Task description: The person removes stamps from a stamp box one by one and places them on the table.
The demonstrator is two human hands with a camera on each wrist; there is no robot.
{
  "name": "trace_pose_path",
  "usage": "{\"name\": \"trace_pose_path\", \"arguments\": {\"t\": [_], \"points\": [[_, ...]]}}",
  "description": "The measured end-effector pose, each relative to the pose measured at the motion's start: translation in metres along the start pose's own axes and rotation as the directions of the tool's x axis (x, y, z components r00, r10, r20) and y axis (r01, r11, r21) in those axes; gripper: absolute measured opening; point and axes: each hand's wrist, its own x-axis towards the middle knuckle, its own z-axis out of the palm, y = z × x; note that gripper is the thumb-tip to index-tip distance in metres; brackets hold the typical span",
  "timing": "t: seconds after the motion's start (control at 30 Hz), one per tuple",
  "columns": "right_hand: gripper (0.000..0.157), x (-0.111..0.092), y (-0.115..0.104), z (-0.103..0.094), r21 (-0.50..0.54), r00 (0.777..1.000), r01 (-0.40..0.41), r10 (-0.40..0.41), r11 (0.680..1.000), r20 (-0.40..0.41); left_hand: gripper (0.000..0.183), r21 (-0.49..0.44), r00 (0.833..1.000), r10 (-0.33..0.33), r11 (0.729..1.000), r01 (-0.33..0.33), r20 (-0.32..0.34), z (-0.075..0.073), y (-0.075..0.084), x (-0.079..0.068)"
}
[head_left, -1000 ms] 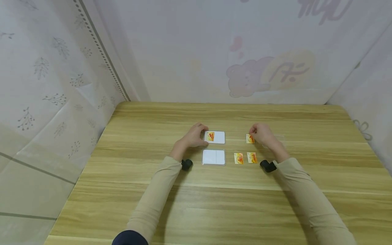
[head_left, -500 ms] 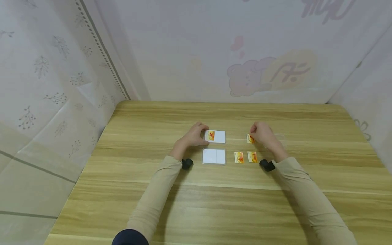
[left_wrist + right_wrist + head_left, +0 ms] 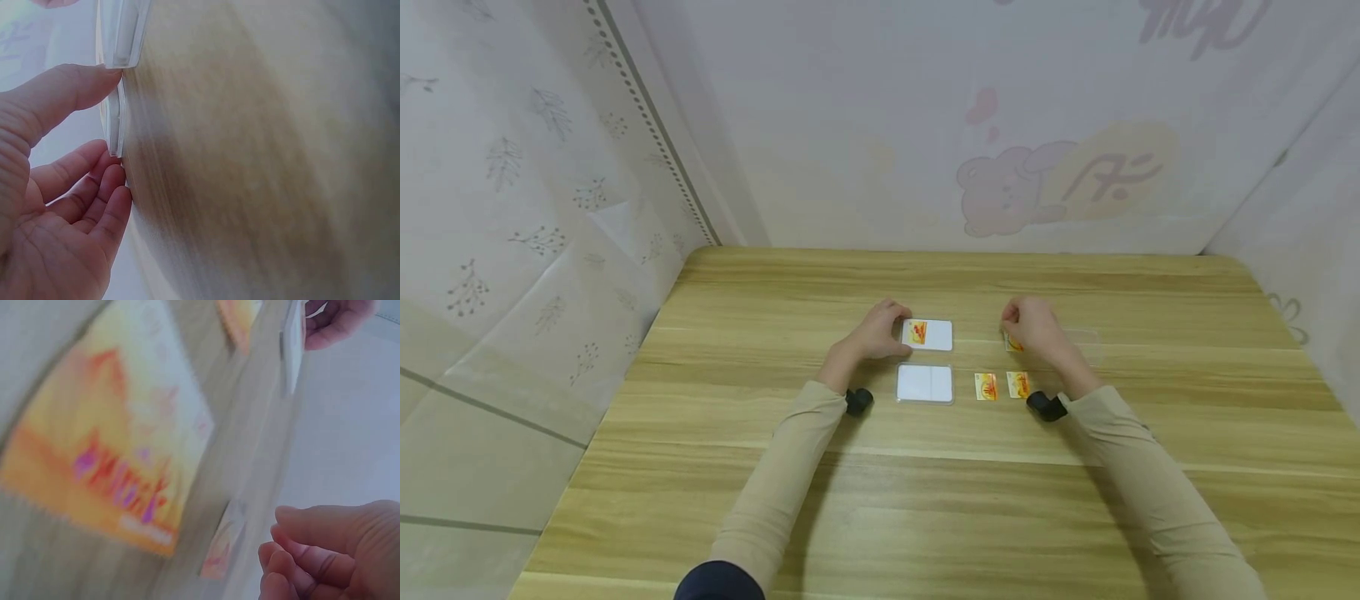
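My left hand (image 3: pixel 876 331) grips a clear plastic case (image 3: pixel 115 128) by its opposite edges, thumb on the near side and fingers on the far side. Its white insert (image 3: pixel 940 335) carries one orange-and-yellow stamp (image 3: pixel 917 332) at the left. On the right, my right hand (image 3: pixel 1033 327) hovers over another stamp (image 3: pixel 222 544), its fingers bent and the thumb near the index finger. I see nothing between them, and a gap to that stamp shows in the right wrist view. In the head view the hand partly covers it.
Nearer the body lies a second clear case (image 3: pixel 924 383) with a bare white insert. Two more stamps, a left one (image 3: pixel 986 387) and a right one (image 3: pixel 1018 384), lie beside it. A transparent plastic piece (image 3: pixel 1086 337) rests by the right wrist on the wooden table (image 3: pixel 925 517).
My right hand has shifted slightly left and now covers more of the upper stamp. The left hand stays on the case.
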Motion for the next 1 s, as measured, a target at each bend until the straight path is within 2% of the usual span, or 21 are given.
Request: {"name": "trace_pose_path", "arguments": {"t": [0.67,1.0], "points": [[0.014,0.01,-0.033,0.011,0.042,0.998,-0.051,0.049,0.998,0.032,0.055,0.001,1.0,-0.006,1.0,0.006,-0.001,0.001,-0.001,-0.001],[0.013,0.015,-0.046,0.021,0.063,1.0,0.007,-0.009,0.998,0.029,0.056,0.006,1.0,-0.004,1.0,0.004,-0.002,0.001,-0.001,0.001]]}}
